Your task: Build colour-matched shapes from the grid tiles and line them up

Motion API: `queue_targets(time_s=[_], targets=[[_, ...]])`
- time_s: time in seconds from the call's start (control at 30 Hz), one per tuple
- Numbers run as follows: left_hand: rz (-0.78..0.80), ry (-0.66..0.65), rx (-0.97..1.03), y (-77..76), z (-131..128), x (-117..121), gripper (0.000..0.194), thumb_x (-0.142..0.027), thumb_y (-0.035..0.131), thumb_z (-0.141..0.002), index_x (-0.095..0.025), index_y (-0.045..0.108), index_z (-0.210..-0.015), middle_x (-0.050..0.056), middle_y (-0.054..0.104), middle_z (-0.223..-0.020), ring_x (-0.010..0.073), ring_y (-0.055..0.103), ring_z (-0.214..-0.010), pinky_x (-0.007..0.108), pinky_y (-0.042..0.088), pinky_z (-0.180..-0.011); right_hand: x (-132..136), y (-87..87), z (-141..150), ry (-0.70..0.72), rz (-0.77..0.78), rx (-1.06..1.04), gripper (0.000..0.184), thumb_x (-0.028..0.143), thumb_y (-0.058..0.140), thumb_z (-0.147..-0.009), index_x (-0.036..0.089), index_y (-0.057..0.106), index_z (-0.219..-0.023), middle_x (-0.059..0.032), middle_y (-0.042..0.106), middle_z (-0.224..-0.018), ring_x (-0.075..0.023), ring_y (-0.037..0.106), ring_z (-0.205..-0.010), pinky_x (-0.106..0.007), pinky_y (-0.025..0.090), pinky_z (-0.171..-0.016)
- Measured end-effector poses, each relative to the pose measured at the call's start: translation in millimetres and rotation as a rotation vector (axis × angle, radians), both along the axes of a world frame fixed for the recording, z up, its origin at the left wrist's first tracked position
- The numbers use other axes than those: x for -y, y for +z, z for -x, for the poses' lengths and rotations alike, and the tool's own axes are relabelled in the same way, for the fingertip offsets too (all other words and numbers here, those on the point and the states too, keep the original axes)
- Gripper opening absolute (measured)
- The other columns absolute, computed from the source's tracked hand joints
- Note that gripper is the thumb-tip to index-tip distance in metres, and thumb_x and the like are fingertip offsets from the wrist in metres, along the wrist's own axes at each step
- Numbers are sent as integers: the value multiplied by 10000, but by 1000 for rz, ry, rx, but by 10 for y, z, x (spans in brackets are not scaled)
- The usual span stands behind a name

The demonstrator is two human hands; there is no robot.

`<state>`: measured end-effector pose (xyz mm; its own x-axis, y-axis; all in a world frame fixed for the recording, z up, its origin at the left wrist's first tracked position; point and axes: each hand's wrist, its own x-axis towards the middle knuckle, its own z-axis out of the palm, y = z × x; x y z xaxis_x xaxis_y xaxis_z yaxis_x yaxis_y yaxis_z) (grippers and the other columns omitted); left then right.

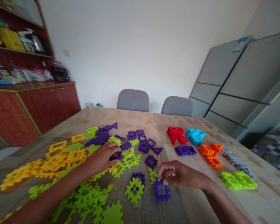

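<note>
My right hand [180, 175] is closed in a pinch on the top edge of a purple window-frame building tile [162, 194], at the near middle of the table. Over the pile to the left, my left hand [102, 159] curls its thumb and fingers around another purple window-frame tile [116, 155], partly hidden by the hand. Beside the right hand's tile lie a green window tile [134, 190], a purple tile [151, 161] and a small green triangular piece [152, 175]. Loose green tiles [130, 160] and purple tiles [144, 146] lie between the hands.
Yellow tiles [53, 161] and more green tiles [88, 199] spread over the left side. At right stand sorted stacks: red [175, 133], blue [195, 136], purple [186, 151], orange [211, 154], grey [238, 163] and green [238, 180]. Two grey chairs [133, 100] are behind the table.
</note>
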<state>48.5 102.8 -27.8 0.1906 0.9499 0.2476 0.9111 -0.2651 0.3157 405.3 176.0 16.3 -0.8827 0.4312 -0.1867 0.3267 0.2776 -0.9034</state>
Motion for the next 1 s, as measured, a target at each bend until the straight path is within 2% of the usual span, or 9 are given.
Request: queue_targets(time_s=[0.13, 0.27, 0.43, 0.57, 0.7, 0.77, 0.83, 0.93, 1.0], targets=[[19, 39, 23, 34, -20, 10, 274, -216, 642, -790, -206, 672, -1062, 86, 640, -1104, 278, 588, -1062, 389, 445, -944, 155, -86, -57, 9, -115, 111, 181, 259, 658, -812, 187, 695, -973, 15, 629, -730, -128, 557, -665, -235, 412, -616], [41, 85, 75, 30, -8, 6, 299, -227, 634, -761, -204, 664, -1057, 74, 668, -1057, 265, 629, -990, 374, 479, -885, 198, -13, -51, -54, -153, 127, 137, 254, 652, -803, 187, 681, -919, 24, 612, -694, -133, 561, -649, -228, 403, -591], [17, 115, 178, 121, -56, 13, 421, -348, 620, -772, -177, 630, -1157, 112, 649, -1194, 298, 598, -1113, 421, 462, -970, 334, 28, -31, 43, -196, 305, 343, 227, 793, -661, 213, 672, -982, 43, 636, -717, -130, 586, -633, -198, 357, -510], [9, 82, 280, 355, -361, 208, 527, -388, 605, -806, -236, 535, -1306, 68, 613, -1291, 256, 591, -1145, 371, 471, -983, 488, -95, 112, 2, -262, 289, 443, 130, 809, -593, 224, 649, -995, 63, 604, -715, -119, 576, -631, -180, 324, -476], [66, -45, 358, 490, -817, 517, 550, -242, 663, -728, -285, 564, -1267, 39, 625, -1265, 262, 565, -1173, 401, 447, -1026, 531, -171, 263, -110, -107, 193, 253, 67, 673, -698, 197, 607, -905, 71, 559, -650, -96, 578, -530, -164, 351, -445], [93, -94, 320, 450, -1013, 648, 627, -173, 681, -704, -315, 532, -1296, 28, 608, -1285, 260, 544, -1194, 415, 432, -1048, 458, -170, 267, -144, -69, 139, 154, 87, 596, -767, 189, 578, -882, 72, 542, -618, -91, 569, -477, -169, 377, -436], [125, -116, 270, 358, -1175, 743, 755, -143, 714, -690, -345, 448, -1367, 31, 569, -1340, 273, 507, -1237, 443, 410, -1076, 327, -173, 222, -203, -130, 73, 76, 125, 551, -812, 184, 561, -858, 64, 542, -623, -85, 561, -466, -174, 387, -444], [200, -176, 179, 210, -1387, 807, 893, -168, 762, -699, -361, 318, -1451, 54, 515, -1398, 306, 453, -1285, 485, 389, -1096, 121, -225, 133, -292, -197, 26, 25, 167, 523, -828, 183, 541, -827, 65, 516, -619, -77, 527, -451, -179, 368, -437], [255, -223, 116, 145, -1517, 799, 904, -200, 769, -724, -334, 286, -1476, 81, 522, -1379, 320, 470, -1257, 494, 409, -1075, 37, -276, 96, -312, -195, 27, 25, 176, 514, -821, 182, 537, -829, 71, 497, -603, -78, 503, -450, -184, 360, -437]])
